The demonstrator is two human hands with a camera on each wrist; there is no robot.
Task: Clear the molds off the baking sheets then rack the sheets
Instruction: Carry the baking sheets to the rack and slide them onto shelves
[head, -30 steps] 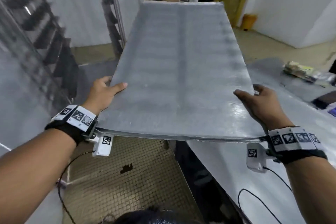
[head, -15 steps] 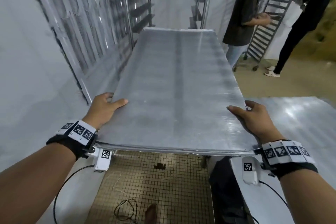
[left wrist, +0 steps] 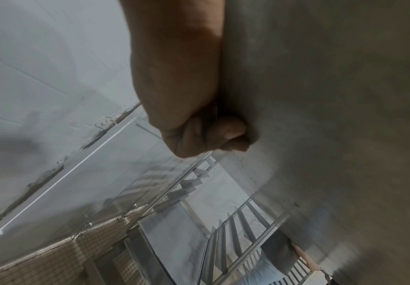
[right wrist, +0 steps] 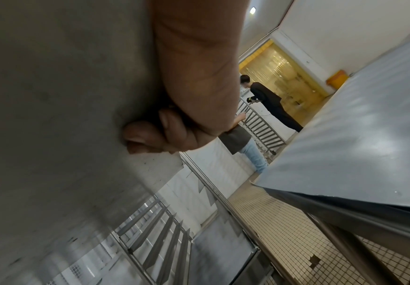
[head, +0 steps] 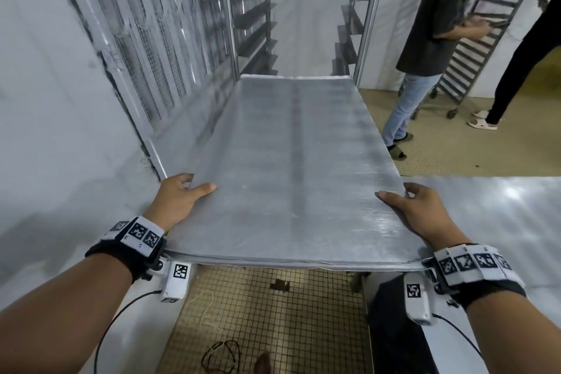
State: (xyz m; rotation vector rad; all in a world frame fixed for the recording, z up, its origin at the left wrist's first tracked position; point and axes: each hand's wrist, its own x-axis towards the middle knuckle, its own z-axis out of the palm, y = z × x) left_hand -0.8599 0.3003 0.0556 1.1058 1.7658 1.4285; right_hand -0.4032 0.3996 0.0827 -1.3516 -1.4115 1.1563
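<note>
- The baking sheet (head: pixel 291 167) is carried level in the air, long axis pointing away from the person, its far edge close to the open rack (head: pixel 303 24) straight ahead.
- No molds lie on its upper face; it appears cleared and ready for racking.
- The left hand (head: pixel 179 200) grips the near left edge: thumb on top, fingers (left wrist: pixel 230 131) curled beneath, as the left wrist view confirms.
- The right hand (head: pixel 416 209) grips the near right edge in the same manner, with its fingers (right wrist: pixel 145 133) curled under the sheet.
- Both hands sit toward the near corners, well apart, one on each long side.
- Handling judgement: thin metal, stiff, probably light for its span. The surface looks smooth and slightly glossy, so it may slip in a loose grip.
- Because the hold is at the near end, the far end is unsupported and could dip. The long edges are the correct places to hold.
- Risk: the far corners could catch on the rack uprights if the sheet is not square to the runners.
- A worktop (head: pixel 501 222) lies to the right; two other persons stand beyond it by another rack.
</note>
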